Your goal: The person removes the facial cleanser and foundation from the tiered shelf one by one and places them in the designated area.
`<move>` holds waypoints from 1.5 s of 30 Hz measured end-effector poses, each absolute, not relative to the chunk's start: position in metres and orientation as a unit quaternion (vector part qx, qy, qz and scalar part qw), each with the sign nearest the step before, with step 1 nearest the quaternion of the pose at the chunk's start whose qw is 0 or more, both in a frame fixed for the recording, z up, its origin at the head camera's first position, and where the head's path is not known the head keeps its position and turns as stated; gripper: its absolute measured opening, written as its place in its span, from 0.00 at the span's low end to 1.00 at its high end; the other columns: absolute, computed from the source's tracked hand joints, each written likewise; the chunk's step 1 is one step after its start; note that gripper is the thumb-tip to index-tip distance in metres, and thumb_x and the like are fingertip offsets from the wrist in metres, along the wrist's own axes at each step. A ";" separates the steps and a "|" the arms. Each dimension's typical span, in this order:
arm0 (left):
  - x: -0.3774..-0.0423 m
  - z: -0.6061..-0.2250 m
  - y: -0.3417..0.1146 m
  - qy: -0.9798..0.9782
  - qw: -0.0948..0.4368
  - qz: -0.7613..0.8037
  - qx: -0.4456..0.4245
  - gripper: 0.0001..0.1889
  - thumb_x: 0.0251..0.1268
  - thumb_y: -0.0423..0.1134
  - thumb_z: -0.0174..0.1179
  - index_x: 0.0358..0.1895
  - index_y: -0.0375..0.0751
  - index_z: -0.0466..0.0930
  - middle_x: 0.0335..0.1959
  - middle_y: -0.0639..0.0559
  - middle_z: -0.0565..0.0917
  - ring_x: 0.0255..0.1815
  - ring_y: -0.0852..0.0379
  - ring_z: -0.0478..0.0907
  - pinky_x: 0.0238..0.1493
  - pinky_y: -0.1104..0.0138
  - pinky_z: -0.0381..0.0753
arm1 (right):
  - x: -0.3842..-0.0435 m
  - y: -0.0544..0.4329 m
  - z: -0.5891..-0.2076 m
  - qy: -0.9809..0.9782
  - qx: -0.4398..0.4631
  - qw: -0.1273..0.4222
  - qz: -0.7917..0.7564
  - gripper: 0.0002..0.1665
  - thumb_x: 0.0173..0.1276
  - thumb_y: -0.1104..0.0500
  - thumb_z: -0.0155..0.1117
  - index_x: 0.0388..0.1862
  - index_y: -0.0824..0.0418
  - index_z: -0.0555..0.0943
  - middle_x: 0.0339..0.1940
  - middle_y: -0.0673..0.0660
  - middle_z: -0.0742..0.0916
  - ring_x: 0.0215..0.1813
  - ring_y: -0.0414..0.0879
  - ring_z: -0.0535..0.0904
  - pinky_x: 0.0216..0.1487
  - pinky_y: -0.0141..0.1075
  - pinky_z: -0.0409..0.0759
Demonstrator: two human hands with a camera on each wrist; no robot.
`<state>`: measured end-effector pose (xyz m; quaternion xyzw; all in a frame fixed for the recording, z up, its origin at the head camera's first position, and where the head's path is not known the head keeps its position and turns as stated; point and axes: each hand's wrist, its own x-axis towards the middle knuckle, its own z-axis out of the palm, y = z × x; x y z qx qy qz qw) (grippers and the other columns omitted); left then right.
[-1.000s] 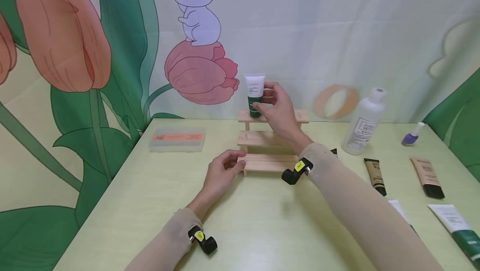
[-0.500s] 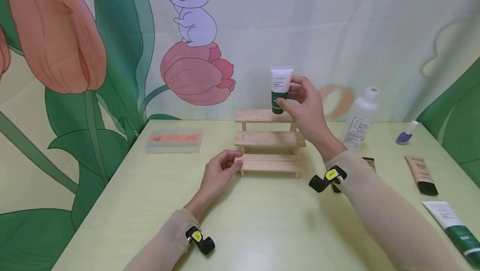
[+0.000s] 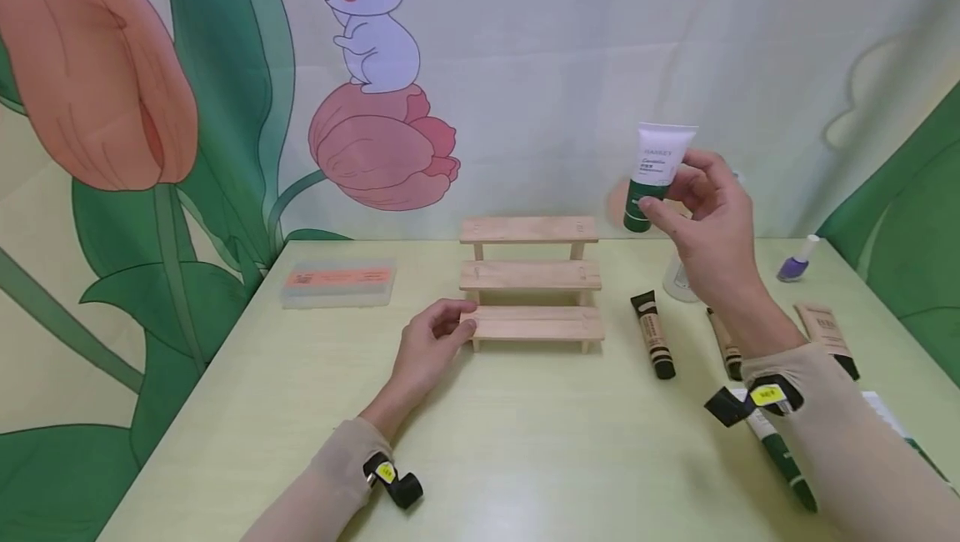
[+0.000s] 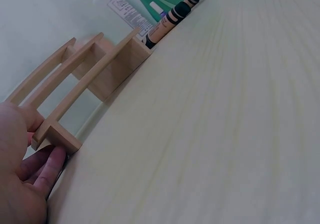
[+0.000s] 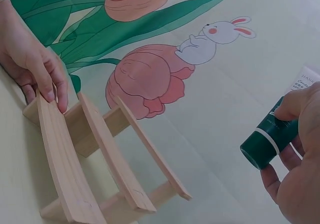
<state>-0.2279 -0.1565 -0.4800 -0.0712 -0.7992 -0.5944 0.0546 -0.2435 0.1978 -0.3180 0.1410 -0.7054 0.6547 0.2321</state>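
Note:
My right hand holds up a small squeeze tube with a white upper part and a green cap end, pinched between thumb and fingers. It is in the air to the right of a three-step wooden display stand, cap end down and slightly tilted. In the right wrist view the tube's green cap points down-left. My left hand grips the left end of the stand's lowest step. The left wrist view has fingers under that end. All three steps of the stand are bare.
Right of the stand lie a black-and-tan tube, another tan tube, a beige tube and a white-and-green tube. My right hand largely hides a white bottle. Purple nail polish stands behind; a flat plastic box lies left.
My right hand has lifted the white-and-green tube off the stand's top step and carried it to the right. My left hand has stayed on the lowest step.

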 end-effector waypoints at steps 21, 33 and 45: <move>-0.229 -0.479 -0.157 -0.797 0.057 -0.597 -0.066 0.11 0.80 0.39 0.71 0.59 0.51 0.92 0.48 0.51 0.92 0.49 0.53 0.86 0.48 0.69 0.82 | -0.174 0.241 -0.354 -0.649 0.146 0.228 0.711 0.33 0.76 0.80 0.64 0.76 0.61 0.75 0.64 0.57 0.83 0.62 0.51 0.77 0.62 0.26 0.82; -0.228 -0.479 -0.157 -0.799 0.055 -0.595 -0.065 0.10 0.80 0.40 0.71 0.59 0.52 0.92 0.49 0.52 0.91 0.49 0.53 0.86 0.49 0.69 0.82 | -0.129 0.256 -0.414 -0.724 0.122 0.186 0.652 0.34 0.78 0.80 0.61 0.77 0.59 0.70 0.72 0.52 0.78 0.68 0.46 0.77 0.63 0.22 0.80; -0.229 -0.480 -0.156 -0.796 0.054 -0.599 -0.069 0.11 0.80 0.39 0.71 0.59 0.51 0.92 0.51 0.52 0.91 0.50 0.53 0.86 0.50 0.69 0.83 | -0.107 0.273 -0.429 -0.872 0.072 0.086 0.477 0.37 0.76 0.65 0.77 0.76 0.61 0.68 0.59 0.57 0.85 0.52 0.39 0.82 0.47 0.29 0.86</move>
